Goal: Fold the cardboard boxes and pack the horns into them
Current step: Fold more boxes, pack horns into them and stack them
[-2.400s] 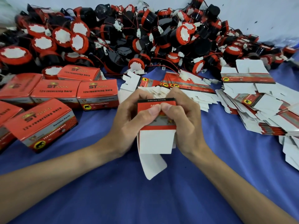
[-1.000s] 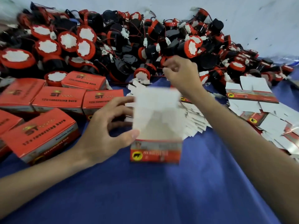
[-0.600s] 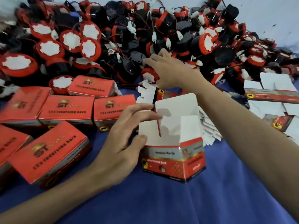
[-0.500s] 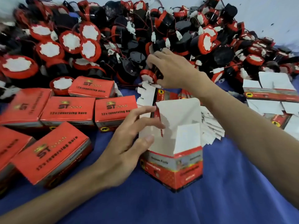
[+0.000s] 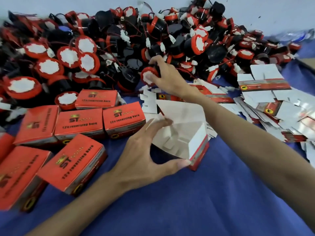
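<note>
Your left hand (image 5: 144, 160) holds the open box (image 5: 184, 133) on the blue cloth (image 5: 204, 201), thumb pressed against its near corner and fingers curled over the far-left rim, so the white inside and upright flaps face you. Your right hand (image 5: 167, 77) reaches past the box to the edge of the horn pile (image 5: 119, 40), fingers and thumb wrapped round one red-and-black horn (image 5: 148, 76), its white face turned toward you. To the left of the open box lie closed red boxes (image 5: 80, 123) in rows. To the right, flat unfolded cartons (image 5: 272, 103) spread in loose stacks, some just behind the open box.
</note>
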A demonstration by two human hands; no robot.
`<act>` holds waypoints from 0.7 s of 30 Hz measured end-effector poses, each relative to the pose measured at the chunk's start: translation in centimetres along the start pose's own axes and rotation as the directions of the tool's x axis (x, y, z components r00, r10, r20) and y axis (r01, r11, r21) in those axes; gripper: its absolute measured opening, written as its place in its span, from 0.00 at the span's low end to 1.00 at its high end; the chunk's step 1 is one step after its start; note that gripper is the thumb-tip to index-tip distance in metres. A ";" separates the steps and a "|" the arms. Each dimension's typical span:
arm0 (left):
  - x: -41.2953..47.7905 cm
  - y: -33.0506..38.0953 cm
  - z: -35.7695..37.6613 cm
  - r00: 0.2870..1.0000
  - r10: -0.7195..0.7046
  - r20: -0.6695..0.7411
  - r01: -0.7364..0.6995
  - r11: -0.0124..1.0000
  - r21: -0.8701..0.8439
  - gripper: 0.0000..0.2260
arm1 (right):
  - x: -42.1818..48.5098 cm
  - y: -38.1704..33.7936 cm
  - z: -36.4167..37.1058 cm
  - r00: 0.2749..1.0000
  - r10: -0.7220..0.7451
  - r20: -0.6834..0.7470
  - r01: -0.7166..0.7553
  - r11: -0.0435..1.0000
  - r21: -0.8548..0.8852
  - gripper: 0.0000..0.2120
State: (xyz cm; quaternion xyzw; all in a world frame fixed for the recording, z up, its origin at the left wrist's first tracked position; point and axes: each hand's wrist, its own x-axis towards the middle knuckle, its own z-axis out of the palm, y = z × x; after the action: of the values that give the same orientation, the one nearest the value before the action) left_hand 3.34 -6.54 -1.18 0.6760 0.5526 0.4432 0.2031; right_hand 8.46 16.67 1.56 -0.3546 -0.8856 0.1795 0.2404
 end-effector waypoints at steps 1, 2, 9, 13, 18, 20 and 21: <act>0.0 0.0 0.1 1.000 -0.006 -0.028 0.006 1.000 0.027 0.31 | -0.4 -0.2 -0.6 0.996 0.012 -0.089 -0.001 0.993 0.119 0.18; 0.1 -0.1 0.2 0.998 -0.015 -0.056 0.018 0.998 0.062 0.32 | -0.9 -0.7 -1.4 0.985 0.040 -0.168 0.003 0.968 0.251 0.17; 0.3 -0.2 1.1 0.977 -0.018 -0.211 0.054 0.984 0.168 0.37 | -7.6 -4.9 -9.0 0.985 0.170 -0.018 -0.065 0.469 0.881 0.18; 0.3 -0.1 1.3 0.971 -0.054 -0.231 0.095 0.981 0.168 0.42 | -11.7 -7.2 -11.0 0.996 -0.061 0.071 -0.011 0.680 0.734 0.26; -0.1 -0.6 1.1 0.982 0.007 -0.187 0.021 0.989 0.148 0.32 | -14.3 -7.7 -8.0 0.887 -0.444 0.124 0.448 0.894 -0.006 0.33; -0.1 -0.9 1.0 0.987 -0.006 -0.162 0.022 0.995 0.094 0.27 | -14.6 -7.1 -7.3 0.895 -0.412 0.171 0.435 0.891 -0.128 0.35; -0.1 -1.0 0.9 0.986 -0.016 -0.164 0.028 0.997 0.071 0.26 | -14.7 -6.7 -7.1 0.906 -0.394 0.155 0.416 0.895 -0.161 0.35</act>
State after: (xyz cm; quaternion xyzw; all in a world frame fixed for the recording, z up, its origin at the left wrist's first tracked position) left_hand 3.54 -6.11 -2.43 0.6382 0.5905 0.4746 0.1371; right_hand 18.03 2.63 6.26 -0.1723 -0.9657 0.0604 0.1847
